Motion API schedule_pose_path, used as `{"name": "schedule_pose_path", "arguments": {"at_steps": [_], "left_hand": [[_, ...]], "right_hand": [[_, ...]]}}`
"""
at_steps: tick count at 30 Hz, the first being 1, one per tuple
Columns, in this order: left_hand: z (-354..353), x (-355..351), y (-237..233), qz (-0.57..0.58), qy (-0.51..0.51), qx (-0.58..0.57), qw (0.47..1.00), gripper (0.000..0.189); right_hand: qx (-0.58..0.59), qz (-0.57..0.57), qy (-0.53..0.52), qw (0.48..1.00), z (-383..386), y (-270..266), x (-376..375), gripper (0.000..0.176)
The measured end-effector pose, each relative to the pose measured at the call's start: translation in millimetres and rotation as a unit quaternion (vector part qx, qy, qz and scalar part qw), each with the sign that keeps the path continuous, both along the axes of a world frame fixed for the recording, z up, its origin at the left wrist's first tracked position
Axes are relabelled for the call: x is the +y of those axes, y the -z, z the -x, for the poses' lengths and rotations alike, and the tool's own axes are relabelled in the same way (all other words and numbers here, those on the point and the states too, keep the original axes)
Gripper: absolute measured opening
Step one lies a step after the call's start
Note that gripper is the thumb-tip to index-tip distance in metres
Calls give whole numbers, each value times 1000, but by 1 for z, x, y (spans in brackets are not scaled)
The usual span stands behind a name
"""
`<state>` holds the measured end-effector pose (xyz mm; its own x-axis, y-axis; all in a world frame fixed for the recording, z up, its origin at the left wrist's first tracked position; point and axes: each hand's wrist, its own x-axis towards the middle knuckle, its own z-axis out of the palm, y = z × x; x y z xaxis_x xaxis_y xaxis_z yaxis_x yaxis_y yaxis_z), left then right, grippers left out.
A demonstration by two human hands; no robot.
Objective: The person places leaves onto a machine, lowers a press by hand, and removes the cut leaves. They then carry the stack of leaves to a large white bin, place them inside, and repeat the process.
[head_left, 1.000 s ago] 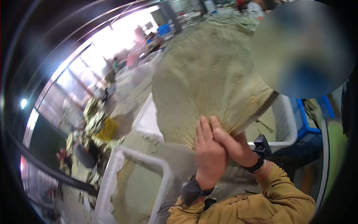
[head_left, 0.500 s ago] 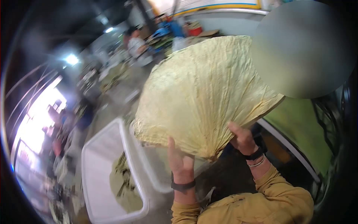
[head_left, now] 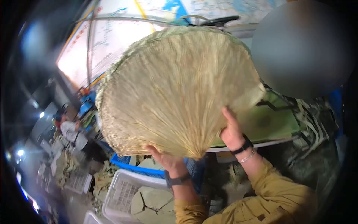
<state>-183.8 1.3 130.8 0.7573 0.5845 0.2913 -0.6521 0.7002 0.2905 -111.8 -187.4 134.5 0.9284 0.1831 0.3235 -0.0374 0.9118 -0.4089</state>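
Note:
A wide, fan-shaped stack of dried leaves [head_left: 175, 89], pale yellow-green and looking like folded lotus leaves, is held up in front of me. Its ribs converge at a point at the bottom, and the curved upper edge looks crinkled and layered. My left hand [head_left: 167, 162] grips the lower left edge, thumb on the near face. On the lower right side, my right hand [head_left: 233, 132] holds the stack, also with the thumb in front. The other fingers of both hands are mostly hidden behind the leaves.
Below stand a white plastic crate [head_left: 113, 198] holding a tied pale bundle [head_left: 153, 203] and a blue basket [head_left: 128, 162]. To the right is a green-topped surface [head_left: 270, 119] with leaf material beyond. Another person [head_left: 72, 130] is at the far left. Posters [head_left: 119, 41] cover the wall behind.
My view has swung right, toward the wall and green surface. Both hands still hold the leaf stack, which now faces me more squarely. The other person appears farther left.

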Motion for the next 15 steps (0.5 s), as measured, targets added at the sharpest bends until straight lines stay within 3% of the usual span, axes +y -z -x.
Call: {"name": "schedule_pose_path", "arguments": {"at_steps": [2,5,8,9,10,11,13,14,15], "left_hand": [[19,-4,5,-57,-36,54,996,75],[19,-43,7,-16,86,38,995,73],[19,-85,47,-134,101,61,984,66],[15,-101,56,-194,88,76,974,64],[-48,-127,40,-162,129,142,968,56],[-43,-129,31,-139,159,167,963,50],[-52,-153,32,-113,166,185,962,48],[-61,-161,44,-111,187,207,954,48],[-63,-162,55,-106,206,233,945,48]], "right_hand": [[15,-6,-37,999,17,14,1,44],[-8,-38,10,999,27,-2,-13,39],[-16,-42,-4,999,32,11,-56,45],[-17,15,-20,1000,36,12,-76,47],[35,55,-48,997,-35,4,-109,50],[-57,136,-26,989,-45,11,-121,52],[-205,421,-67,881,-47,-5,-207,55],[-297,553,104,772,-83,25,-249,56],[-285,655,186,675,-110,41,-287,46]]}}
